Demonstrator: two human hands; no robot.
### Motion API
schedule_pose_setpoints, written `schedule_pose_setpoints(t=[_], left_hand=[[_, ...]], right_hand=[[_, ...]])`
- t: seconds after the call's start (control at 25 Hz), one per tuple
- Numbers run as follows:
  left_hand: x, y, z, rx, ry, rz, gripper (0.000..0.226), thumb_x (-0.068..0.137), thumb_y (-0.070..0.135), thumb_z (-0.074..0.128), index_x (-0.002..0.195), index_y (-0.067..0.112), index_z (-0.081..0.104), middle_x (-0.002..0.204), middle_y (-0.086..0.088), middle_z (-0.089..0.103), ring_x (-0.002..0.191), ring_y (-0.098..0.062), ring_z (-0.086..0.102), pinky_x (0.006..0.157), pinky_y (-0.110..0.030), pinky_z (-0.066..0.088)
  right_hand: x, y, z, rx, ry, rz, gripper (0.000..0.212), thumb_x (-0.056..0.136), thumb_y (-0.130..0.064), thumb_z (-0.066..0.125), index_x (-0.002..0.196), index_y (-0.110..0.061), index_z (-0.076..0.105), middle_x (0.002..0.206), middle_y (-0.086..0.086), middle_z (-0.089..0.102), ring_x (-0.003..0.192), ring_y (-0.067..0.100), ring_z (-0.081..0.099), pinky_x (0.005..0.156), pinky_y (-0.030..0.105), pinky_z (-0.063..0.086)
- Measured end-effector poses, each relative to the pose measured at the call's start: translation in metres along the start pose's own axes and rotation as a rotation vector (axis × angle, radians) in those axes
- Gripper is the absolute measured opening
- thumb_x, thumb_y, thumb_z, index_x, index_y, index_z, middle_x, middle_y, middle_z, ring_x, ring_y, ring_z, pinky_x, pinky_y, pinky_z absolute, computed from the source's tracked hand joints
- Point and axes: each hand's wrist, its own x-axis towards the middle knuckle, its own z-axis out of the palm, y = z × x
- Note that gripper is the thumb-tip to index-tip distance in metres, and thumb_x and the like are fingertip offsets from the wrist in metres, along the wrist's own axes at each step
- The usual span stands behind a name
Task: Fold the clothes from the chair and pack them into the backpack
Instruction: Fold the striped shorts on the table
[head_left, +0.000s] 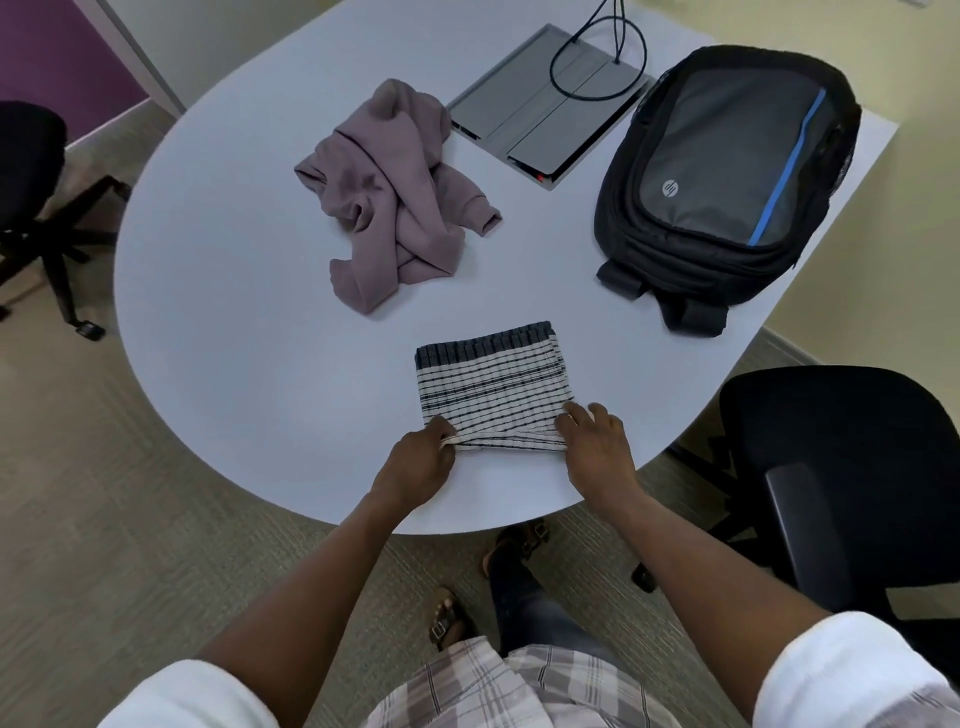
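Note:
A white garment with dark stripes (493, 384) lies folded into a rectangle near the front of the white table (234, 312). My left hand (423, 460) pinches its near left corner. My right hand (597, 441) holds its near right corner, fingers curled onto the fabric. A crumpled mauve sweatshirt (389, 197) lies unfolded farther back on the table. The black and grey backpack (727, 171) with a blue stripe lies flat at the right, zipped shut as far as I can see.
A grey cable hatch (540, 114) with a black cable sits at the table's back. A black office chair (852, 467) stands at the right, another chair (31, 182) at the far left. My feet are under the table's front edge.

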Motion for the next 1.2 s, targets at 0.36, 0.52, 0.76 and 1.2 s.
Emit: schedule_pose_setpoints(t=[0.36, 0.52, 0.76, 1.2], left_hand=[[-0.021, -0.012, -0.019, -0.037, -0.047, -0.083, 0.047, 0.084, 0.025, 0.069, 0.127, 0.019, 0.049, 0.119, 0.000, 0.066, 0.102, -0.022, 0.064, 0.085, -0.035, 0.053], [-0.030, -0.010, -0.017, 0.109, -0.058, -0.110, 0.050, 0.085, 0.023, 0.067, 0.133, 0.027, 0.052, 0.134, 0.004, 0.059, 0.117, -0.019, 0.057, 0.093, -0.032, 0.048], [-0.023, -0.020, -0.018, -0.002, 0.109, -0.063, 0.016, 0.094, 0.023, 0.055, 0.107, 0.021, 0.063, 0.102, -0.001, 0.070, 0.091, -0.023, 0.065, 0.075, -0.032, 0.051], [0.053, 0.000, -0.059, -0.407, 0.403, -0.151, 0.019, 0.099, 0.040, 0.055, 0.095, 0.024, 0.064, 0.086, 0.012, 0.068, 0.078, -0.002, 0.061, 0.067, -0.020, 0.046]], right_hand=[[0.008, -0.018, -0.009, 0.355, -0.044, 0.198, 0.025, 0.084, -0.006, 0.049, 0.102, -0.016, 0.064, 0.093, -0.001, 0.062, 0.092, 0.023, 0.052, 0.072, 0.031, 0.033], [0.009, -0.020, -0.014, 0.428, -0.081, 0.218, 0.017, 0.087, -0.011, 0.051, 0.098, -0.016, 0.063, 0.091, -0.004, 0.060, 0.087, 0.018, 0.055, 0.066, 0.028, 0.036], [0.014, -0.023, -0.022, 0.601, -0.032, 0.302, 0.005, 0.092, -0.023, 0.058, 0.094, -0.018, 0.058, 0.083, -0.008, 0.060, 0.076, 0.012, 0.056, 0.053, 0.021, 0.034], [0.078, 0.001, -0.038, 0.943, 0.021, 0.350, 0.021, 0.089, -0.028, 0.071, 0.104, -0.018, 0.060, 0.073, -0.002, 0.052, 0.063, 0.009, 0.049, 0.054, 0.010, 0.040]])
